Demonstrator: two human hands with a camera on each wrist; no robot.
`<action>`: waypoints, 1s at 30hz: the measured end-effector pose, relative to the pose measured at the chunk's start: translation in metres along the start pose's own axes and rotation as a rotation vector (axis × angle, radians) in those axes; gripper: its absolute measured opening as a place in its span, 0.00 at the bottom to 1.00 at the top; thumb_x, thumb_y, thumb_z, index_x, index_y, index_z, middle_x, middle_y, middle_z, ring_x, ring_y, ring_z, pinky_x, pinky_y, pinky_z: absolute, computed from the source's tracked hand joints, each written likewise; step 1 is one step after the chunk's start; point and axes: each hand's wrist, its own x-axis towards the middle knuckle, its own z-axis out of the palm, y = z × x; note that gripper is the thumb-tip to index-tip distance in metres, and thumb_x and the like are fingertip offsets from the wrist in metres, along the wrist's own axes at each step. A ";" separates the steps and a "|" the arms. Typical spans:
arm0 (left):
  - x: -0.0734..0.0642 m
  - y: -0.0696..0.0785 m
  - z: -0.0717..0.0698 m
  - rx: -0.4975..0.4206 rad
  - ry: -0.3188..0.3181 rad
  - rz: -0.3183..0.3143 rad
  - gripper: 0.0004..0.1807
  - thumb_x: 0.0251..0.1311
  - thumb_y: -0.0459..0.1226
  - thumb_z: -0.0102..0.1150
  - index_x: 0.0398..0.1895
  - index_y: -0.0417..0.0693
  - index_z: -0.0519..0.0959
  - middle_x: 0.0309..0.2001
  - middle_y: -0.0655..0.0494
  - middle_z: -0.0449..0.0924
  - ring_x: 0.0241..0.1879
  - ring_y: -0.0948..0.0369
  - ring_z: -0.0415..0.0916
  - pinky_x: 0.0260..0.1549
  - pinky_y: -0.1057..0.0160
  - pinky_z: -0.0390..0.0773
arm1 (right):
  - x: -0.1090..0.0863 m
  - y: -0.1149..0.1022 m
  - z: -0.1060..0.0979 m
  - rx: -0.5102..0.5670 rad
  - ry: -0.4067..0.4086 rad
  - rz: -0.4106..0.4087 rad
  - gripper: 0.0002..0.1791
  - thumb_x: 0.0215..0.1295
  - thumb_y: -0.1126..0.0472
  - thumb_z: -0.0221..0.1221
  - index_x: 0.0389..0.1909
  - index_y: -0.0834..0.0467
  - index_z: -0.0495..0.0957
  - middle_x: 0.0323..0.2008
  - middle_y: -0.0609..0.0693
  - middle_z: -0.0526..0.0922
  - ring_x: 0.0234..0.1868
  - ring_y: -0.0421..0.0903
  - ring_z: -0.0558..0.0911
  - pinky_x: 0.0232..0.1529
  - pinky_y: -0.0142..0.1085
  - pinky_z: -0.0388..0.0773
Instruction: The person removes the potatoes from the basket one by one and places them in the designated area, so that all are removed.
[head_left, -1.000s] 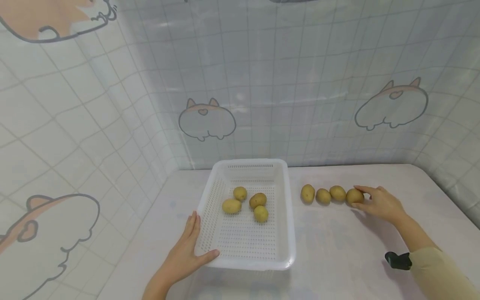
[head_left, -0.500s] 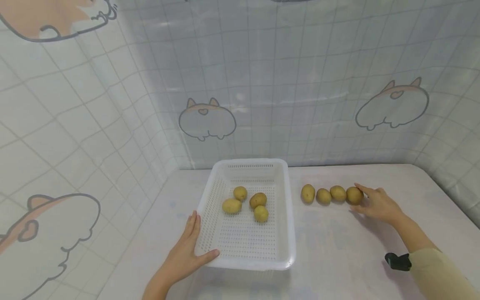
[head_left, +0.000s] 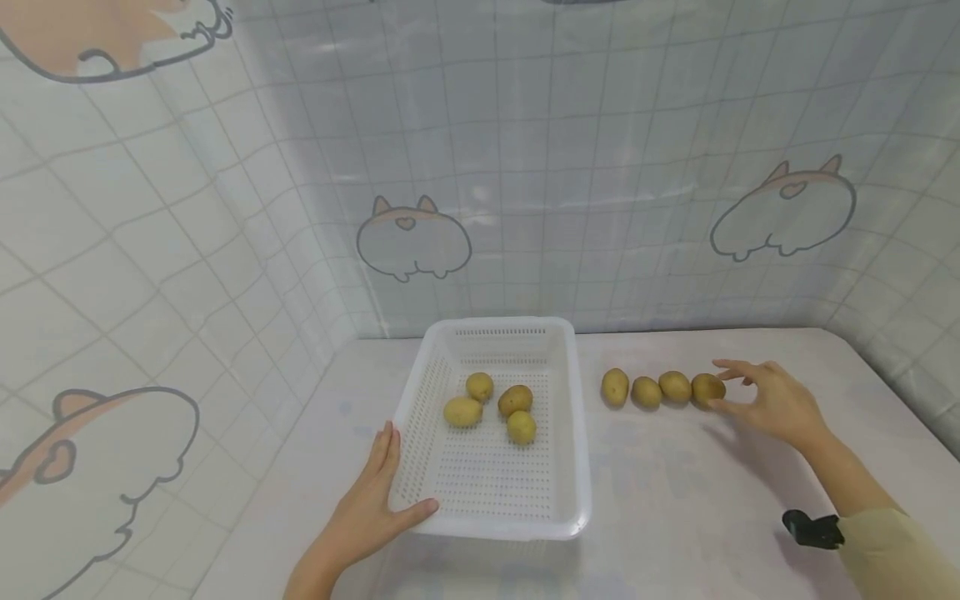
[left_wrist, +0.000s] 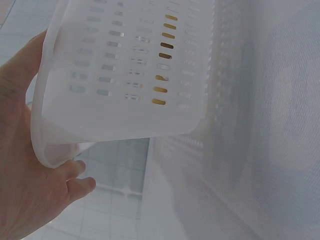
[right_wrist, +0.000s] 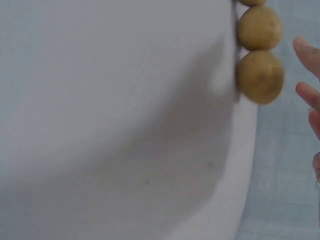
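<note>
A white perforated plastic basket (head_left: 491, 527) stands on the table with several potatoes (head_left: 462, 412) inside. My left hand (head_left: 367, 508) rests at its near left corner, fingers straight along the left rim and thumb over the front rim. In the left wrist view, the left hand (left_wrist: 30, 165) lies against the rim, and yellow shows through the basket's slots (left_wrist: 160, 90). To the right of the basket, several potatoes (head_left: 615, 388) form a row. My right hand (head_left: 783, 407) hovers beside the endmost potato (head_left: 707, 390), fingers spread. In the right wrist view its fingers (right_wrist: 307, 55) are apart from that potato (right_wrist: 260, 77).
The pale table (head_left: 660, 500) reaches back to a grid-patterned curtain (head_left: 600, 208) with cartoon animals, which also closes in both sides. A black piece (head_left: 813, 529) sticks out at the right sleeve's cuff (head_left: 873, 533).
My right hand has let go of the potato at the row's right end and drawn back slightly to the right, rising a little. The left hand and basket have stayed put.
</note>
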 end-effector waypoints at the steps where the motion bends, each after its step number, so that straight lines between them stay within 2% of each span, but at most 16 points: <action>1: 0.000 0.000 0.000 0.000 0.000 -0.001 0.63 0.51 0.60 0.65 0.73 0.30 0.41 0.75 0.36 0.32 0.72 0.38 0.34 0.63 0.37 0.51 | 0.001 -0.002 -0.001 -0.005 0.014 -0.010 0.35 0.52 0.42 0.70 0.58 0.56 0.75 0.42 0.53 0.85 0.41 0.54 0.77 0.21 0.38 0.69; 10: -0.001 -0.001 0.000 -0.005 0.003 -0.007 0.63 0.51 0.60 0.66 0.73 0.30 0.41 0.75 0.37 0.32 0.72 0.38 0.35 0.63 0.36 0.53 | 0.009 -0.032 -0.011 -0.003 0.096 -0.060 0.32 0.53 0.44 0.70 0.57 0.55 0.77 0.36 0.48 0.85 0.35 0.46 0.75 0.19 0.33 0.64; 17: -0.002 0.001 -0.001 0.002 0.008 0.015 0.63 0.51 0.60 0.65 0.73 0.29 0.42 0.75 0.36 0.33 0.72 0.38 0.36 0.62 0.36 0.53 | 0.018 -0.054 -0.016 0.021 0.212 -0.190 0.33 0.45 0.58 0.75 0.56 0.53 0.77 0.34 0.43 0.86 0.32 0.36 0.71 0.17 0.29 0.63; 23: -0.001 0.002 -0.001 0.002 0.013 0.017 0.63 0.51 0.60 0.65 0.73 0.29 0.43 0.75 0.36 0.33 0.72 0.38 0.36 0.63 0.37 0.53 | 0.029 -0.074 -0.022 0.053 0.268 -0.238 0.32 0.41 0.57 0.76 0.53 0.53 0.79 0.36 0.43 0.86 0.33 0.36 0.71 0.19 0.31 0.64; 30: -0.002 0.002 -0.001 -0.002 0.008 0.010 0.63 0.51 0.61 0.65 0.73 0.29 0.42 0.75 0.36 0.33 0.72 0.38 0.36 0.63 0.37 0.52 | 0.041 -0.098 -0.026 0.089 0.327 -0.330 0.34 0.38 0.59 0.76 0.53 0.52 0.80 0.36 0.41 0.86 0.32 0.36 0.72 0.17 0.29 0.61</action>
